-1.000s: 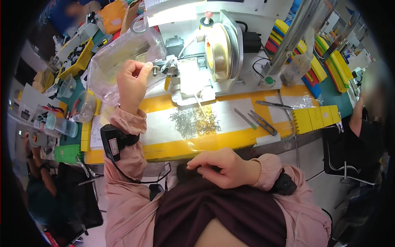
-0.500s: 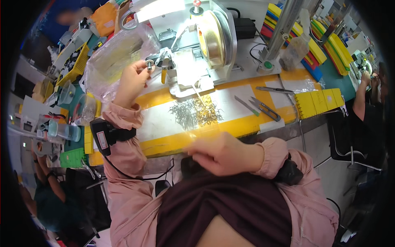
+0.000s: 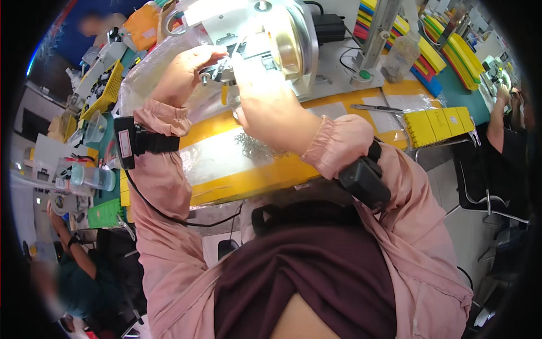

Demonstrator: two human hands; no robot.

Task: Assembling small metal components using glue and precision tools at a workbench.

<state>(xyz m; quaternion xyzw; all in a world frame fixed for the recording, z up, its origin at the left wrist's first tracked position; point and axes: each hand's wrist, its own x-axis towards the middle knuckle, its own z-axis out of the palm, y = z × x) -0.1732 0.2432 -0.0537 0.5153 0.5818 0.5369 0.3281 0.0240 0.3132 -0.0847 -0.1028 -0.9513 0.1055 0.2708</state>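
My left hand [image 3: 182, 73] is raised to a white bench machine with a brass disc [image 3: 285, 35] and grips a small metal fixture [image 3: 210, 74] at its front. My right hand [image 3: 265, 104] is brightly lit and reaches to the same fixture from the right, fingertips against it. The glare hides what those fingers hold. Below the hands, a pile of small metal parts [image 3: 257, 150] lies on a clear sheet over a yellow-edged mat [image 3: 254, 178]. Black bands sit on both wrists of my pink sleeves.
A clear plastic bag [image 3: 138, 85] lies left of the machine. Yellow ridged blocks [image 3: 440, 123] and a slim tool [image 3: 370, 107] sit at the right. Stacked coloured trays [image 3: 435, 53] stand behind. Other people sit at the far right [image 3: 502, 124] and lower left [image 3: 79, 265].
My right hand has risen from the table's near edge, over the parts pile, up to the fixture beside my left hand. The view has moved closer to the machine.
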